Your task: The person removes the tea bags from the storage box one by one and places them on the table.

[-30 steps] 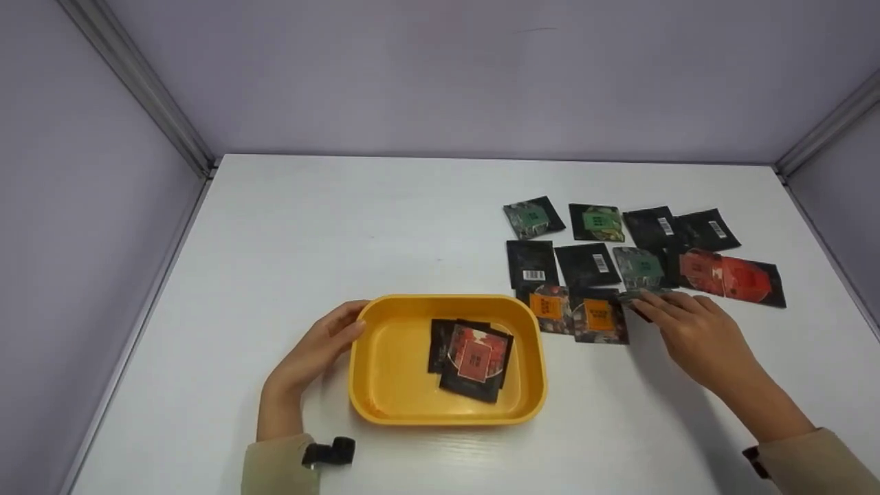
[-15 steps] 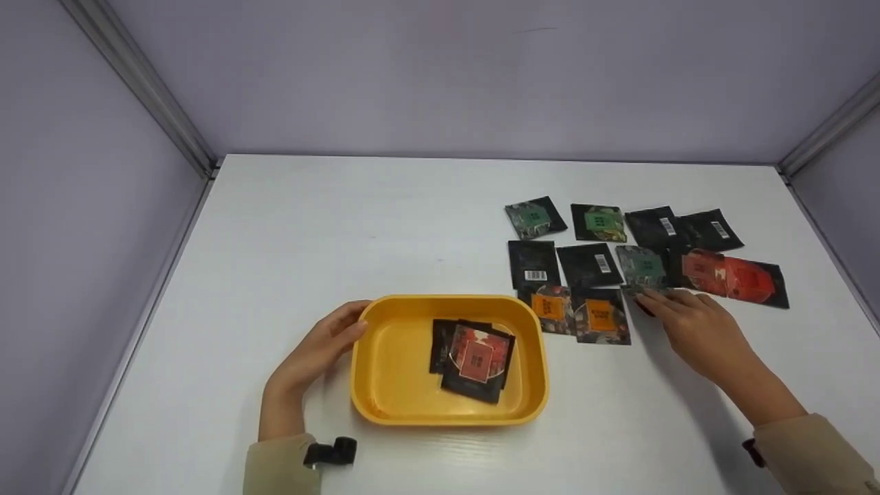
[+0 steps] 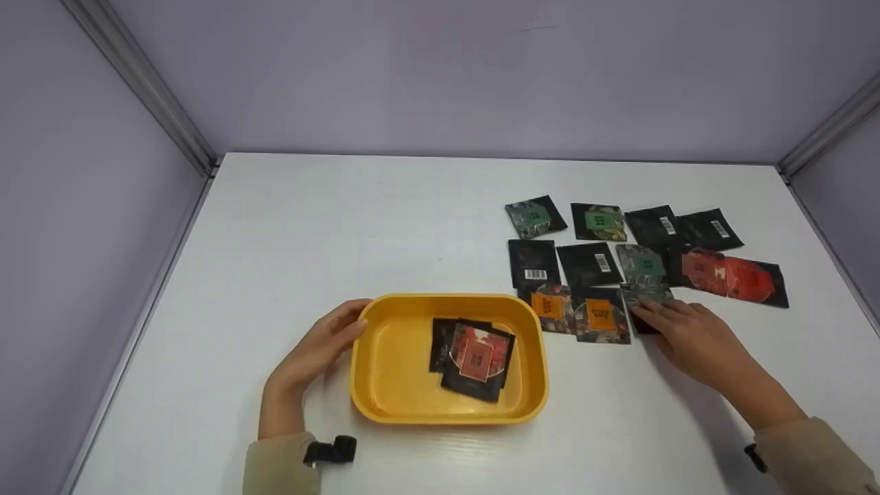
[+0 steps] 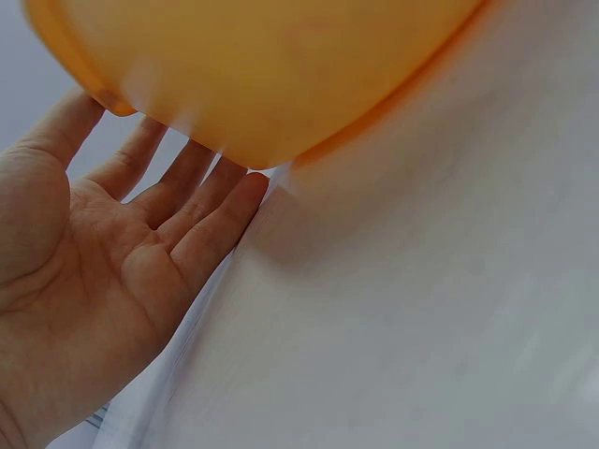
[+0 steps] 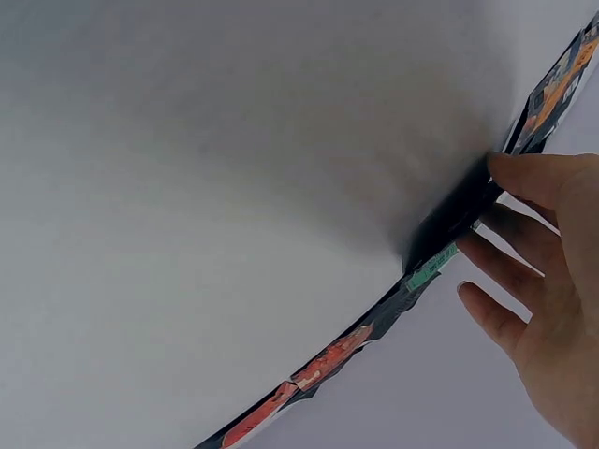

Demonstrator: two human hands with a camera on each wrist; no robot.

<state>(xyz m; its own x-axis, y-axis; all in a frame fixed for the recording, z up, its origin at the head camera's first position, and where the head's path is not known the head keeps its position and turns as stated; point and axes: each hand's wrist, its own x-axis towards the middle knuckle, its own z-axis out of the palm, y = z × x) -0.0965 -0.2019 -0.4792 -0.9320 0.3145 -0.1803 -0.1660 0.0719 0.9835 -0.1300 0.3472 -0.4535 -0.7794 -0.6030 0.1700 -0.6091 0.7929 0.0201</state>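
My left hand holds the left end of a yellow plastic tray, thumb over the rim and fingers along its outside wall. In the left wrist view the long fingers reach up to the tray's underside. Several black sachets lie overlapped in the tray, a red-labelled sachet on top. On the right, my right hand grips a black sachet with a grey-green front between thumb and fingers, low over the table. Its dark underside shows in the right wrist view, partly covered by the fingers.
Rows of flat sachets lie behind and left of the right hand: orange-labelled sachet, green-labelled sachet, barcode-up sachet and red sachet. The white table is bounded by grey-lilac walls.
The right hand has shifted slightly down toward the person. The sachet in it has tipped from nearly edge-on to almost flat, showing more of its front. Left hand and tray have not moved.
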